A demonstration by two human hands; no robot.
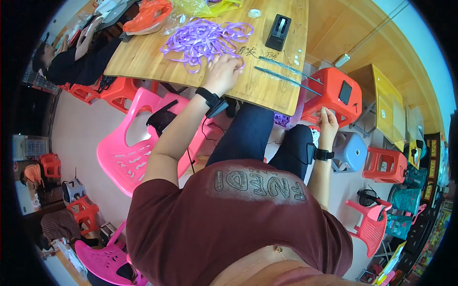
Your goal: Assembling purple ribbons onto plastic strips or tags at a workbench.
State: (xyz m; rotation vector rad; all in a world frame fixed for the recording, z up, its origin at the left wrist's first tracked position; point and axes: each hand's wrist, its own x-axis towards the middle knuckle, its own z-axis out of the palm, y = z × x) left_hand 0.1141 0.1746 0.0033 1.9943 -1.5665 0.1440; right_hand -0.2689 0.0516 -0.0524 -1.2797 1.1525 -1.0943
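On the wooden table (pixel 281 97) lies a loose heap of purple ribbon (pixel 198 40). My left hand (pixel 223 74) rests at the near edge of that heap, its fingers curled, with a strand of the ribbon at the fingertips. My right hand (pixel 328 123) is held off the table's right corner, below a red stool, thumb and fingers pinched together. Whatever sits in that pinch is too small to make out. Two thin dark rods (pixel 281 78) in clear wrapping lie to the right of my left hand and reach past the table edge toward the stool.
A black tape dispenser (pixel 277 33) and a white tape roll (pixel 254 13) stand farther back. The red stool (pixel 334 78) carries a dark phone (pixel 345 93). Under the table corner is a bin with purple scraps (pixel 281 119). A pink chair (pixel 126 157) is at my left; another person (pixel 71 64) sits far left.
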